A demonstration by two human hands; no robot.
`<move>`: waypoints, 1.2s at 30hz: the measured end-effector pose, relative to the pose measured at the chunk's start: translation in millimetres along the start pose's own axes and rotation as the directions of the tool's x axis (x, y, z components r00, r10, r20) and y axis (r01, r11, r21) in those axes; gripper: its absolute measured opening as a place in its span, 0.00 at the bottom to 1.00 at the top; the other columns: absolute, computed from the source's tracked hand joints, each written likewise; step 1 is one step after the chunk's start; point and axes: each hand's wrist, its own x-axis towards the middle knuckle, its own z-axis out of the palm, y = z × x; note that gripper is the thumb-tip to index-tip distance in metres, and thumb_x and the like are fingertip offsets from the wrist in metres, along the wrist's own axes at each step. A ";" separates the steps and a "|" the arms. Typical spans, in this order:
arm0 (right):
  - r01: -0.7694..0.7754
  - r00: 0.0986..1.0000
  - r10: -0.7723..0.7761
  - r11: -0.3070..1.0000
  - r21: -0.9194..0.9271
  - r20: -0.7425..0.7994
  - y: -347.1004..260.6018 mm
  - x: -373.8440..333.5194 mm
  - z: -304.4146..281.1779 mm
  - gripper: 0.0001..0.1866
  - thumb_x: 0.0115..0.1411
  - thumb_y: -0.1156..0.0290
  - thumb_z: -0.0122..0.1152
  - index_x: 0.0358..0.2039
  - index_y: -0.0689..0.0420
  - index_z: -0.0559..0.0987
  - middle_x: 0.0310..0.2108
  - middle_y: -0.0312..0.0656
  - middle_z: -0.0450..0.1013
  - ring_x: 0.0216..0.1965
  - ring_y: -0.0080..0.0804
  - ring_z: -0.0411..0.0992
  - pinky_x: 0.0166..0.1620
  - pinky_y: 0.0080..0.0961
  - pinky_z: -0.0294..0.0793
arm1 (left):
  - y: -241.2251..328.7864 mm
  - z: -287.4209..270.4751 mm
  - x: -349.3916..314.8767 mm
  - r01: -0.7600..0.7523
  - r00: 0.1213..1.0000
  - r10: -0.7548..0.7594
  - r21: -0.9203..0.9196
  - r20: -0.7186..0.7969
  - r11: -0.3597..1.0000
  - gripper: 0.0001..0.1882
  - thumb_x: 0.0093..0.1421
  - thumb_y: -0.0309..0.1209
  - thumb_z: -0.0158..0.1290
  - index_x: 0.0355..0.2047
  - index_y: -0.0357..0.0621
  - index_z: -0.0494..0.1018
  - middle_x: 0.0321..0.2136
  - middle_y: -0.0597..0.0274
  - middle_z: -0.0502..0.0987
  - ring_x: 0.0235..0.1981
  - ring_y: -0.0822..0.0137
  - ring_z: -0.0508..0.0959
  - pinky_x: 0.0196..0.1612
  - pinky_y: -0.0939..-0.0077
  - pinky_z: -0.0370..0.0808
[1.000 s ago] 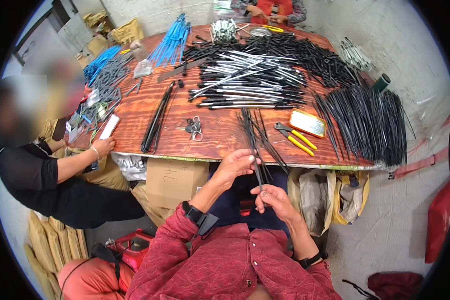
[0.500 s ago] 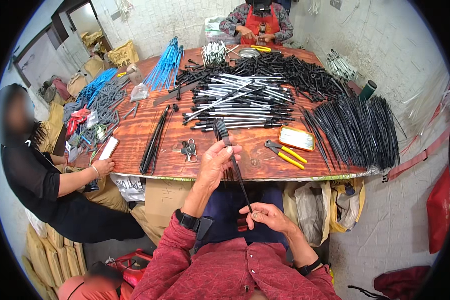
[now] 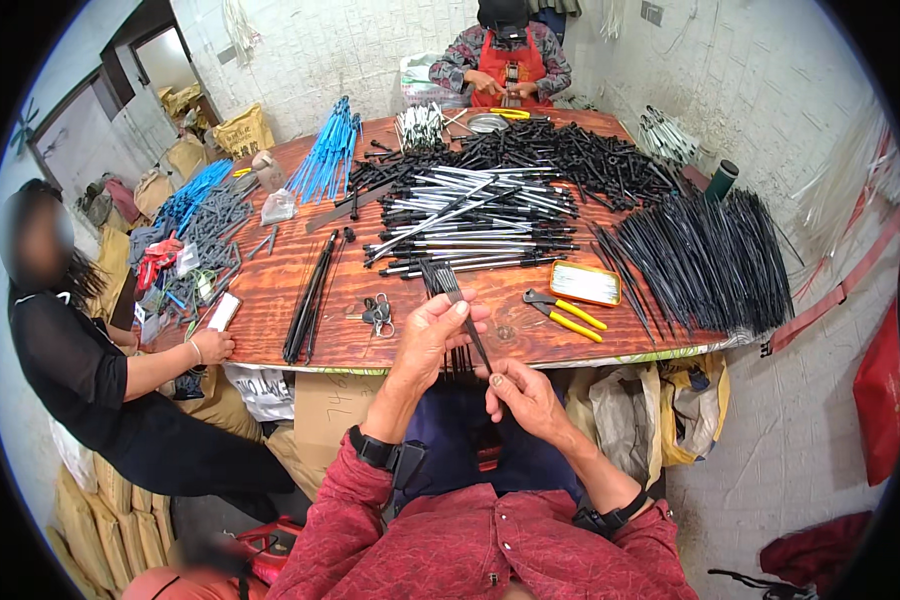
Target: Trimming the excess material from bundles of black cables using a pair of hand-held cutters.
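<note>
While the left hand [image 3: 438, 335] grips strips [image 3: 446, 279] at the table's [image 3: 265, 300] near edge and the right hand [image 3: 525, 397] pinches one tip, pliers [image 3: 576, 320] lie beyond bare wood at their two o'clock, a hand-lettered carton [image 3: 328, 412] at eight.

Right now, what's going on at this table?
One person's left hand grips a bundle of thin black strips; the right hand pinches its lower end. On the brown wooden table ahead lie a heap of silver-and-black rods and, to the right, yellow-handled metal pliers. Across it is a person in a red apron.
</note>
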 end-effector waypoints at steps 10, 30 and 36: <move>0.112 0.948 -0.202 0.936 -0.335 -0.247 -33.0 21.3 9.6 0.08 0.69 0.70 0.51 0.36 0.63 0.69 0.16 0.40 0.73 0.14 0.25 0.72 0.17 0.23 0.69 | -0.8 6.7 -3.7 0.047 0.998 -0.048 0.030 0.047 0.998 0.20 0.67 0.37 0.55 0.55 0.40 0.74 0.39 0.61 0.81 0.34 0.78 0.80 0.37 0.83 0.80; 0.133 0.928 -0.229 0.941 -0.311 -0.293 -19.6 19.4 11.7 0.07 0.69 0.71 0.50 0.36 0.62 0.67 0.15 0.41 0.74 0.13 0.25 0.72 0.17 0.22 0.68 | -11.6 -0.2 -4.7 0.009 1.000 -0.009 0.072 -0.004 0.997 0.17 0.66 0.31 0.56 0.53 0.35 0.75 0.35 0.63 0.81 0.33 0.77 0.80 0.34 0.84 0.80; 0.132 0.927 -0.239 0.929 -0.346 -0.290 -17.7 20.0 10.4 0.06 0.68 0.72 0.51 0.35 0.61 0.68 0.14 0.41 0.73 0.13 0.25 0.72 0.17 0.23 0.69 | -10.5 2.9 -5.5 0.009 1.000 -0.007 0.055 -0.030 0.998 0.15 0.65 0.31 0.56 0.50 0.36 0.76 0.36 0.61 0.82 0.31 0.77 0.80 0.33 0.84 0.80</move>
